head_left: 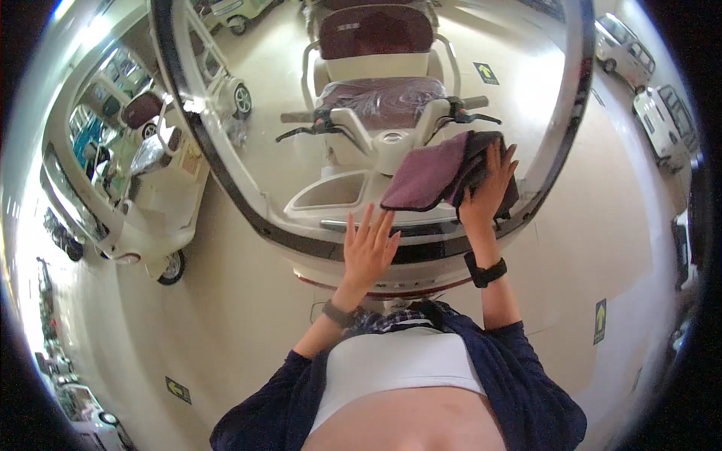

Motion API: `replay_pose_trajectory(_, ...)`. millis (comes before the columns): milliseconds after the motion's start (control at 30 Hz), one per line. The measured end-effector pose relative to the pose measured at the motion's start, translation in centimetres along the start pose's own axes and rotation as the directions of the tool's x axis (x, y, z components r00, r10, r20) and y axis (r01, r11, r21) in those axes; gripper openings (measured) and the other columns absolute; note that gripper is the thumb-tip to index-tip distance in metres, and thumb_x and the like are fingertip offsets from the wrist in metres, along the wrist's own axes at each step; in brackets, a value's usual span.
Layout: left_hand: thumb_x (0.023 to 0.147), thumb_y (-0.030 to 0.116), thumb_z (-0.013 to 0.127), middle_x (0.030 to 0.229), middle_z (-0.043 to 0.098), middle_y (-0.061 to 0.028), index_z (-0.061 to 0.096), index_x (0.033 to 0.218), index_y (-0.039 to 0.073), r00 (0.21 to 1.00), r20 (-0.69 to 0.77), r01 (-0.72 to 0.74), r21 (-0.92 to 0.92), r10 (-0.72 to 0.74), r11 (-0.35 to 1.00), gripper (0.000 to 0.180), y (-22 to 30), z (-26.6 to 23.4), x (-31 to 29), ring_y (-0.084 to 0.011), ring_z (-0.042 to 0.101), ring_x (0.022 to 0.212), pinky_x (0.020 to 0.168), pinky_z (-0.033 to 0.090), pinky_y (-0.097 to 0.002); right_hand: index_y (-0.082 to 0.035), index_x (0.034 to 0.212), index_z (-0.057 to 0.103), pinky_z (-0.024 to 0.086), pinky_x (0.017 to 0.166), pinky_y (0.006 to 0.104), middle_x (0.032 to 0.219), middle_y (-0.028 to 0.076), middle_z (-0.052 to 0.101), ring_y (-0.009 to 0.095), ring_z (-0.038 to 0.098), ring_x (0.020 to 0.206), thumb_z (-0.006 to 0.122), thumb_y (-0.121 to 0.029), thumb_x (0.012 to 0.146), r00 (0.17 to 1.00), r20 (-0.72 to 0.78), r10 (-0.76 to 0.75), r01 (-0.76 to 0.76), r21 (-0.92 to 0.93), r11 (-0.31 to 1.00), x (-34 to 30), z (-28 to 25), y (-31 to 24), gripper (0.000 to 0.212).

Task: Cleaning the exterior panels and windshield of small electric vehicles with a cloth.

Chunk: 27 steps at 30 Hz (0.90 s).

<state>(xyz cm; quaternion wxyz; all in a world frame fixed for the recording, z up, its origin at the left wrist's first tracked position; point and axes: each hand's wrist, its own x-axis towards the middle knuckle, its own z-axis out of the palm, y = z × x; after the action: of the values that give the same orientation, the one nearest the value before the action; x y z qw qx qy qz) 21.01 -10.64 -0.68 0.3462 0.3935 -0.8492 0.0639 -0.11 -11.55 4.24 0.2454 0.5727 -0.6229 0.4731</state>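
Note:
A purple cloth with a dark side and dark edging (425,177) is spread against the clear windshield of a cream-coloured electric tricycle (391,282). My right hand (487,188) lies on the dark part of the cloth, fingers stretched, pressing it to the windshield. The cloth hides part of the dashboard and the area behind it. Lower and to the left, my left hand (368,244) is open with fingers apart, near the windshield's bottom edge and the cloth's lower corner. Nothing is in it. Whether its fingertips touch the surface I cannot tell.
Behind the windshield are handlebars (331,124), a plastic-covered seat (380,101) and a maroon backrest (376,34). A black frame (244,207) borders the windshield. Another cream tricycle (150,203) stands at left; white vehicles (665,124) line the right. Arrow stickers (599,322) mark the floor.

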Motion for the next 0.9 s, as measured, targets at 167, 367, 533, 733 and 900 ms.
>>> replay_pose_trajectory(167, 0.078, 0.019, 0.054, 0.126, 0.036, -0.0141, 0.036, 0.12, 0.0, 0.978, 0.016, 0.205, 0.117, -0.208, 0.972, 0.049, -3.6, -0.5, -4.6, -0.0288, 0.028, 0.122, 0.1, 0.017, -0.0487, -0.002, 0.122, 0.035, 0.008, 0.098, 0.0555, 0.13, 0.014, 0.032, 0.042, 0.016, 0.123, 0.054, -0.032, 0.068, 0.955, 0.272, -0.119, 0.132, -0.029, 0.991, -1.8, 1.8, -6.4, 0.065)
replay_pose_trajectory(367, 0.077, 0.022, 0.053, 0.119, 0.04, -0.021, 0.037, 0.115, -0.007, 0.843, -0.025, 0.537, 0.085, -0.537, 0.839, 0.051, -7.3, -0.8, -9.2, -0.0345, 0.028, 0.119, 0.099, 0.017, -0.0508, -0.018, 0.127, 0.034, 0.024, 0.093, 0.0479, 0.131, -0.001, 0.033, 0.024, 0.03, 0.119, 0.063, -0.026, 0.066, 0.625, 0.675, -0.393, 0.408, 0.147, 0.901, -7.1, 4.7, -12.9, 0.068)
replay_pose_trajectory(533, 0.072, 0.024, 0.059, 0.111, 0.045, -0.0218, 0.039, 0.112, -0.007, 0.773, 0.149, 0.627, -0.032, -0.617, 0.778, 0.054, -8.4, -1.3, -12.0, -0.0386, 0.036, 0.109, 0.095, 0.019, -0.0557, -0.02, 0.125, 0.037, 0.01, 0.101, 0.0389, 0.133, -0.004, 0.03, 0.015, 0.023, 0.124, 0.047, -0.023, 0.077, 0.554, 0.66, -0.508, 0.661, 0.023, 0.75, -12.5, 6.0, -13.8, 0.049)
replay_pose_trajectory(733, 0.069, 0.021, 0.061, 0.104, 0.049, -0.0211, 0.045, 0.104, -0.006, 0.816, 0.152, 0.576, -0.156, -0.557, 0.802, 0.047, -9.2, -0.9, -12.0, -0.0383, 0.04, 0.104, 0.092, 0.024, -0.053, -0.021, 0.123, 0.04, 0.005, 0.102, 0.0389, 0.133, -0.004, 0.031, 0.014, 0.021, 0.125, 0.047, -0.023, 0.078, 0.563, 0.666, -0.489, 0.679, -0.036, 0.733, -13.5, 5.4, -12.8, 0.046)
replay_pose_trajectory(900, 0.065, 0.015, 0.061, 0.097, 0.052, -0.0206, 0.053, 0.096, -0.004, 0.873, 0.147, 0.488, -0.283, -0.466, 0.825, 0.038, -9.9, 0.3, -12.1, -0.0385, 0.044, 0.098, 0.092, 0.025, -0.0517, -0.023, 0.121, 0.042, 0.006, 0.102, 0.0385, 0.131, -0.005, 0.033, 0.015, 0.025, 0.124, 0.047, -0.022, 0.08, 0.599, 0.667, -0.443, 0.617, -0.032, 0.786, -15.7, 5.5, -12.3, 0.042)
